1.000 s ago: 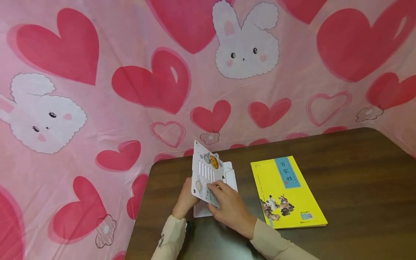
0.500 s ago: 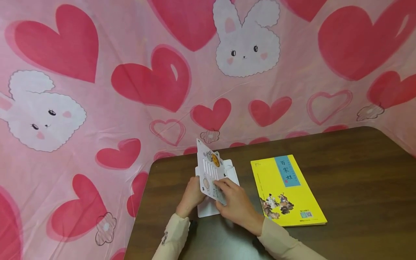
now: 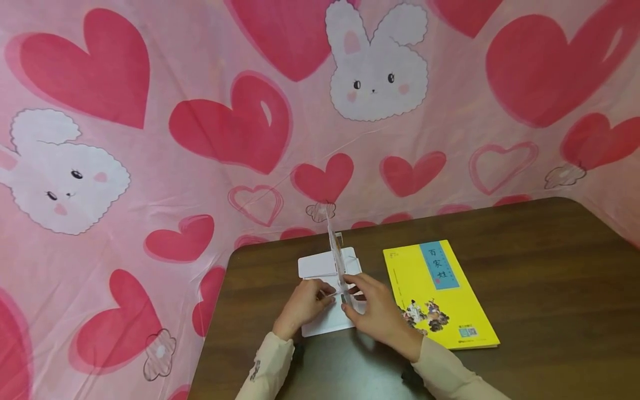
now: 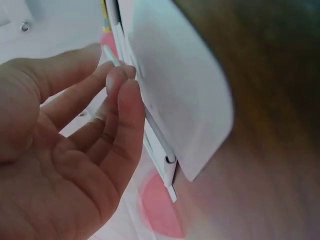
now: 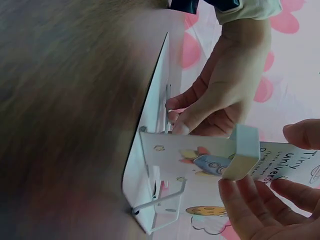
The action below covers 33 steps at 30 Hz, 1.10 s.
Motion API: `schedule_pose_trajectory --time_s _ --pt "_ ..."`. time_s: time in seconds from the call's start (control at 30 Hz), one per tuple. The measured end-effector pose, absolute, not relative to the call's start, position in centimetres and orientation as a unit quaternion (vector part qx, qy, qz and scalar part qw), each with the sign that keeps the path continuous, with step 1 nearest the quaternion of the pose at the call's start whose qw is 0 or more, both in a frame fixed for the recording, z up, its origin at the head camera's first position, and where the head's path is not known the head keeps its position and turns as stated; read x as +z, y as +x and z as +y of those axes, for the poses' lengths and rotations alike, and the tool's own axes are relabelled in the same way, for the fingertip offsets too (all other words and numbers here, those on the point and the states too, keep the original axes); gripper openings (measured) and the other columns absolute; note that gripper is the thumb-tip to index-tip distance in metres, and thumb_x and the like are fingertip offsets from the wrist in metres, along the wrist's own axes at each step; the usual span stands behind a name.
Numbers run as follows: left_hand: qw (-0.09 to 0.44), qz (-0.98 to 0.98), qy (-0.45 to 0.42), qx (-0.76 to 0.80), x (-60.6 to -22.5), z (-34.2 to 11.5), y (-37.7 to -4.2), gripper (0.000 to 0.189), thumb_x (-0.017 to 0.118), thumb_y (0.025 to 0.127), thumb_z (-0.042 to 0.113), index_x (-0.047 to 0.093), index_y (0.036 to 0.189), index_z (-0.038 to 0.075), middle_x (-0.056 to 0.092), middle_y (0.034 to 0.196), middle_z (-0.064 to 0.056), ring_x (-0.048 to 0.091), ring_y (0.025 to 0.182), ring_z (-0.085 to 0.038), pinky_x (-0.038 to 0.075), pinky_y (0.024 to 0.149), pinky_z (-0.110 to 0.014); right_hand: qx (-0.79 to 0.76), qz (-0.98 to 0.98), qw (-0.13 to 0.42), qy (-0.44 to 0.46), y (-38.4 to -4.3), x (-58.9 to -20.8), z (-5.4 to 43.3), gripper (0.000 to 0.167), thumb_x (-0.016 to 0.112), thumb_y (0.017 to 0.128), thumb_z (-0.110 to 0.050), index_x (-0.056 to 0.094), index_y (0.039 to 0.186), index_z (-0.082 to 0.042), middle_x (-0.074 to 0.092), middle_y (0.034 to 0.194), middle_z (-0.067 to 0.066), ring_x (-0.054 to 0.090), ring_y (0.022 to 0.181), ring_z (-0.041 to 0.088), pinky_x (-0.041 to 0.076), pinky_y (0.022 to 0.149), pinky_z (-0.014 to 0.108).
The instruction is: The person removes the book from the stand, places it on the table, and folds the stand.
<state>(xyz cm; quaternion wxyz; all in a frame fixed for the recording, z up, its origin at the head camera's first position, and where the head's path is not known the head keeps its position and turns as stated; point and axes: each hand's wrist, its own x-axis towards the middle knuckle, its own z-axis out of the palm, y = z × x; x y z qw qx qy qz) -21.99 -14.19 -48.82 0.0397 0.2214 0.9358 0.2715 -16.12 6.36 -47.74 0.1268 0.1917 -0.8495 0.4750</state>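
A white folding book stand lies on the table, its flat base [image 3: 325, 319] down and its printed panel [image 5: 167, 155] raised nearly upright, edge-on in the head view. "Tiny universe" and planet drawings show on the panel in the right wrist view. My right hand [image 3: 377, 311] grips this panel between thumb and fingers, near a small white block-like ledge [image 5: 244, 150]. On the other side, my left hand [image 3: 302, 305] pinches a thin white bar [image 4: 111, 56] of the stand between thumb and fingertips, close over the base. A bent wire leg [image 5: 160, 201] joins base and panel.
A yellow book [image 3: 460, 305] with a blue title label lies flat to the right of the stand, close to my right forearm. The dark wooden table [image 3: 550, 278] ends at a pink curtain [image 3: 200, 50] printed with hearts and rabbits.
The printed panel has swung right, from facing the head camera to edge-on. My left hand has come out from behind it, and my right hand has shifted slightly right with it.
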Motion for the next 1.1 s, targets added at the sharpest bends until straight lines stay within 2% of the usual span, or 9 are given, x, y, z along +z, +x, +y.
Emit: schedule_pose_trajectory --time_s 0.2,0.4,0.53,0.63,0.83,0.9,1.1 --pt "0.075 0.928 0.23 0.283 -48.6 -14.4 -22.5 0.02 0.077 0.094 0.02 0.081 0.106 0.005 0.076 0.094 -0.007 0.065 0.08 -0.012 0.056 0.072 -0.026 0.499 -0.842 0.104 0.177 -16.3 -47.5 7.0 0.055 0.083 0.084 -0.008 0.066 0.136 -0.007 0.072 0.121 0.006 0.073 0.103 0.024 0.064 0.089 0.038" --pt "0.086 0.912 0.239 0.323 -47.9 -15.0 -22.6 0.024 0.071 0.098 0.022 0.077 0.111 0.003 0.078 0.1 -0.01 0.072 0.086 -0.018 0.061 0.079 -0.031 0.492 -0.84 0.113 0.2 -16.5 -47.5 6.6 0.055 0.084 0.083 -0.01 0.067 0.135 -0.006 0.073 0.12 0.006 0.074 0.1 0.022 0.064 0.087 0.039" --pt "0.054 0.901 0.217 0.373 -46.9 -15.6 -22.1 0.025 0.068 0.099 0.016 0.073 0.121 0.003 0.077 0.108 -0.012 0.075 0.096 -0.024 0.063 0.088 -0.039 0.465 -0.848 0.13 0.217 -16.4 -47.7 6.0 0.054 0.085 0.081 -0.012 0.069 0.132 -0.008 0.074 0.119 0.006 0.074 0.094 0.019 0.065 0.084 0.04" --pt "0.021 0.871 0.182 0.456 -45.9 -15.9 -21.8 0.027 0.062 0.103 0.01 0.069 0.128 0.001 0.075 0.113 -0.018 0.075 0.099 -0.027 0.064 0.089 -0.044 0.454 -0.854 0.131 0.22 -16.2 -47.7 5.4 0.052 0.086 0.08 -0.014 0.071 0.13 -0.008 0.074 0.118 0.005 0.072 0.091 0.018 0.064 0.081 0.038" --pt "-0.012 0.762 0.118 0.637 -43.8 -16.9 -21.3 0.041 0.038 0.114 0.017 0.058 0.136 -0.012 0.066 0.12 -0.037 0.072 0.092 -0.011 0.062 0.085 -0.029 0.421 -0.874 0.12 0.212 -15.9 -47.5 3.9 0.05 0.09 0.077 -0.021 0.075 0.123 -0.009 0.073 0.115 -0.001 0.069 0.093 0.012 0.061 0.083 0.029" --pt "-0.028 0.766 0.091 0.636 -43.4 -17.4 -21.2 0.041 0.041 0.113 0.017 0.06 0.134 -0.012 0.067 0.118 -0.036 0.069 0.089 -0.007 0.059 0.083 -0.023 0.41 -0.877 0.12 0.219 -15.9 -47.6 3.4 0.049 0.09 0.077 -0.023 0.075 0.122 -0.01 0.072 0.115 -0.002 0.068 0.095 0.011 0.061 0.085 0.029" --pt "-0.06 0.843 0.008 0.535 -43.1 -19.3 -21.6 0.025 0.064 0.103 0.014 0.073 0.113 -0.006 0.077 0.097 -0.021 0.067 0.075 -0.008 0.054 0.069 -0.02 0.369 -0.892 0.088 0.246 -16.3 -48.3 2.9 0.048 0.091 0.078 -0.024 0.075 0.121 -0.009 0.069 0.116 -0.001 0.065 0.103 0.015 0.057 0.094 0.037"
